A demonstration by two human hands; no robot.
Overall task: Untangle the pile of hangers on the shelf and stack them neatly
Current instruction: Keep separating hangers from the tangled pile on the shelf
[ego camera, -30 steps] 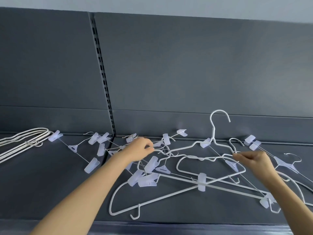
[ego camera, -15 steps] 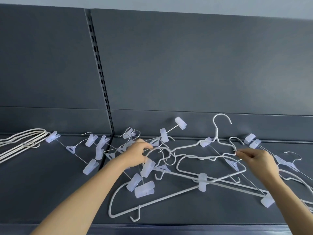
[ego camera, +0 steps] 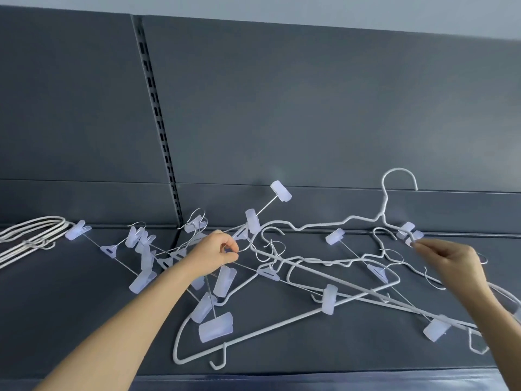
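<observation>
big white hanger (ego camera: 253,335) nearest you at the shelf (ego camera: 84,320) front, tangled pile of hangers (ego camera: 329,301) mid-shelf, your left hand (ego camera: 214,252) pinching a thin wire hook (ego camera: 245,247), right hand (ego camera: 448,258) well apart pinching a white hanger hook (ego camera: 384,229), neat stack (ego camera: 33,230) far left

Illum.: even, diffuse, med. brightness, cool blue-grey cast; source not in view.

Shadows: faint, soft-edged, directly under the hangers (ego camera: 329,300) on the shelf (ego camera: 84,320).

Glare: small pale hot spots on the back panel (ego camera: 310,108), one just behind the raised clip (ego camera: 281,191), one approx. at the base of the upright white hook (ego camera: 399,169). Translucent clips read washed-out.

Focus: acceptable at centre. Right hand (ego camera: 451,263) slightly smeared at the fingertips (ego camera: 417,244); right edge softer.

Distortion: wide-angle. Slotted upright (ego camera: 158,114) leans; panel top edge slopes down to the right.
</observation>
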